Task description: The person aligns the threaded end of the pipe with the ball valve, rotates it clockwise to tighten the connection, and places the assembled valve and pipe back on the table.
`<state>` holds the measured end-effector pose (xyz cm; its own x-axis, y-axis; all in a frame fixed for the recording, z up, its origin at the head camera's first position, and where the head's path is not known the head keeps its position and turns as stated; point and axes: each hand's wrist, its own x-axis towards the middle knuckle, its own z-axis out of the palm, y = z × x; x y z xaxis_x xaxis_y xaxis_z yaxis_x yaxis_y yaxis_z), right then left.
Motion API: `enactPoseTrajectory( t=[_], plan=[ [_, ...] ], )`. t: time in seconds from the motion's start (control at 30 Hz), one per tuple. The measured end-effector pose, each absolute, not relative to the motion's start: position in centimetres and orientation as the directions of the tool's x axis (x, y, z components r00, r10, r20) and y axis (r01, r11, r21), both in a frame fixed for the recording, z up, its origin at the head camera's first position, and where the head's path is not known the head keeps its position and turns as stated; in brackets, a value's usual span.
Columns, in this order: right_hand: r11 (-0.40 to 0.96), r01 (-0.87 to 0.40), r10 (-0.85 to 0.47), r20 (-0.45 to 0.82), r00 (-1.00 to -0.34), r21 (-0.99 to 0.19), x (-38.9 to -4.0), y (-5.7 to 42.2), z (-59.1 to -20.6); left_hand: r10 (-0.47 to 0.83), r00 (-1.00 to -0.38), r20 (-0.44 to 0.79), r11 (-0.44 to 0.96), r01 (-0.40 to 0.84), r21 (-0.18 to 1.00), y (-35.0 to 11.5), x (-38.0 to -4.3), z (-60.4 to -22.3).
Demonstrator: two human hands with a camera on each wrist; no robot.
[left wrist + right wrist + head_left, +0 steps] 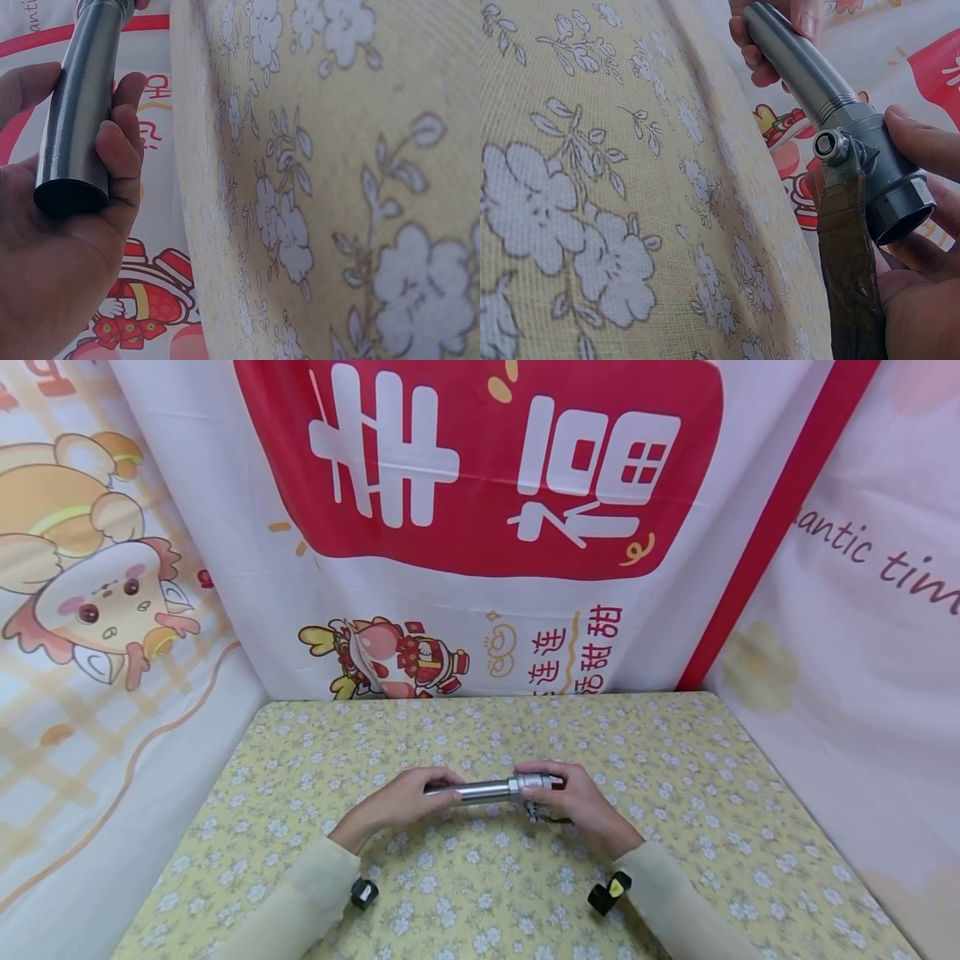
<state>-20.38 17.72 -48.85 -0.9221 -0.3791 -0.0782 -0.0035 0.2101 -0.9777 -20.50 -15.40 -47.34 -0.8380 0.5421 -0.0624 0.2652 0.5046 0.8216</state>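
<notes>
A grey metal pipe (483,792) is held roughly level above the table, its threaded end joined to a ball valve (870,161). My left hand (412,797) grips the pipe by its free end, with thumb and fingers on opposite sides of the tube (82,112). On the other side my right hand (573,797) holds the valve body, thumb on one face and fingers behind it. From the valve's nut hangs a lever handle (847,262) wrapped in brown covering. The valve's open hexagonal end faces the right palm.
A yellow flowered cloth (480,877) covers the table beneath both hands. Printed white and red curtains (480,568) stand behind the far edge, and more printed cloth (847,710) hangs at the sides. Each wrist carries a small black camera strap (363,893).
</notes>
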Motion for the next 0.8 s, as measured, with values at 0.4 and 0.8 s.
enactPoseTrajectory(
  t=[0.4,0.8],
  plan=[
    [0.209,-0.008,-0.381,-0.074,-0.922,-0.978,-20.39,17.8,-48.79,0.585,-0.809,-0.054,0.463,0.279,0.841,-15.52,-20.74,-47.44],
    [0.199,0.02,-0.381,-0.096,-0.92,-0.98,-20.33,18.07,-48.55,0.584,-0.81,-0.045,0.438,0.267,0.858,-15.3,-20.76,-47.61]
  ],
)
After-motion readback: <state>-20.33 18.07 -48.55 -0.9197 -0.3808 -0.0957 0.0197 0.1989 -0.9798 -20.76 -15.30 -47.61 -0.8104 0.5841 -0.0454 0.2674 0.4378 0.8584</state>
